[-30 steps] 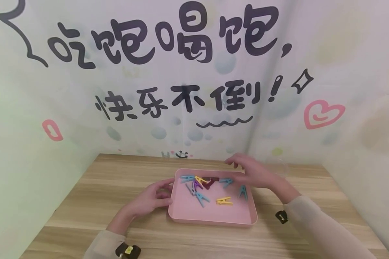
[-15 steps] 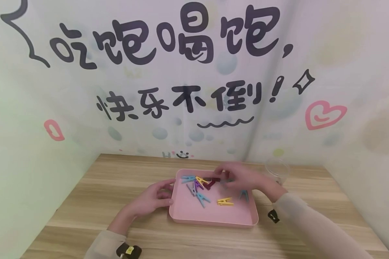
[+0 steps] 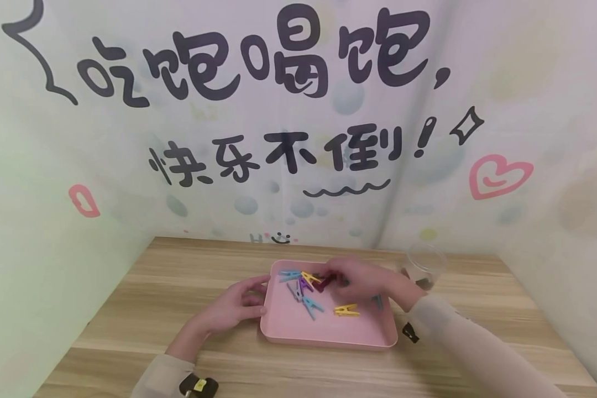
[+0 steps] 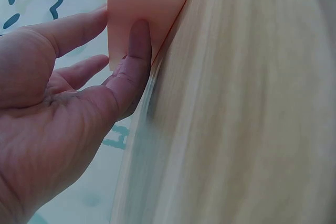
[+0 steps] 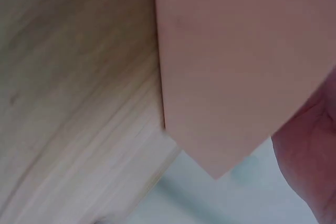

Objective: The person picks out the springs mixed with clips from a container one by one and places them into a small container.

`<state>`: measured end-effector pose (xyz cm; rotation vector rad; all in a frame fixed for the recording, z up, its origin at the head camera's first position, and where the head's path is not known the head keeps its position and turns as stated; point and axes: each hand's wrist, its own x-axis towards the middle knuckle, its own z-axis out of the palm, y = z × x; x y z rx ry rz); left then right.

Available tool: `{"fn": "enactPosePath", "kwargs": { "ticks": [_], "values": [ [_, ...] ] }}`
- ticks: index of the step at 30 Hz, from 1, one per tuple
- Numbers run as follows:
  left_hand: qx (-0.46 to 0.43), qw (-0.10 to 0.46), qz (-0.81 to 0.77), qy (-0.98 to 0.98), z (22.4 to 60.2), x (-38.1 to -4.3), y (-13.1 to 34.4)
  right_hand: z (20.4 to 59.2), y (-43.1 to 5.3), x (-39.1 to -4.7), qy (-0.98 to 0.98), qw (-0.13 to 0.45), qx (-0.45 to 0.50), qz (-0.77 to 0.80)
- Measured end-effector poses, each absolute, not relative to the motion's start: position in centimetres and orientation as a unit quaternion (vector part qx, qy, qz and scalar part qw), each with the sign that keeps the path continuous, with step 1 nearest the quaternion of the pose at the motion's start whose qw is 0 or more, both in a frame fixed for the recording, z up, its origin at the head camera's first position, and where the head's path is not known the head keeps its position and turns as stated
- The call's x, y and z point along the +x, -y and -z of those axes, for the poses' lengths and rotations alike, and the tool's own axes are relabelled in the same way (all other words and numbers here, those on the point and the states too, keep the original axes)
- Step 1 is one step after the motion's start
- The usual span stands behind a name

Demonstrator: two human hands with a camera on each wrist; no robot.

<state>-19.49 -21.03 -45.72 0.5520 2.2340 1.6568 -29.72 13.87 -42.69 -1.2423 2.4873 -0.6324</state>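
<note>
In the head view, a pink tray (image 3: 328,338) stands on the wooden table, with several clothespins lying loose in it. My left hand (image 3: 239,301) rests against its left wall; in the left wrist view the fingers (image 4: 139,40) touch the outside of that wall. My right hand (image 3: 360,279) reaches over the right side, its fingers down at a dark red clothespin (image 3: 321,285); I cannot tell whether they pinch it. Close by lie a yellow clothespin (image 3: 310,279), a purple one (image 3: 305,286) and a blue one (image 3: 312,307). Another yellow clothespin (image 3: 346,310) lies apart from them.
Behind my right forearm stands a clear plastic cup (image 3: 426,258) with dark pieces inside. Past the table's (image 3: 204,260) back edge hangs a white printed backdrop (image 3: 219,210). The tray's outer wall (image 5: 236,66) fills much of the right wrist view.
My right hand has moved left and down into the tray, from its right rim to the dark red clothespin. The clear cup has come into fuller view. My left hand has stayed put.
</note>
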Motion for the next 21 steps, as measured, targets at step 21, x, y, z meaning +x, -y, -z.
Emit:
{"fn": "enactPosePath", "kwargs": {
  "ticks": [21],
  "values": [
    [0.194, 0.154, -0.579, -0.777, 45.85, -19.51, 21.16, 43.56, -12.89, -29.66, -0.879, 0.141, -0.419, 0.178]
  ]
}}
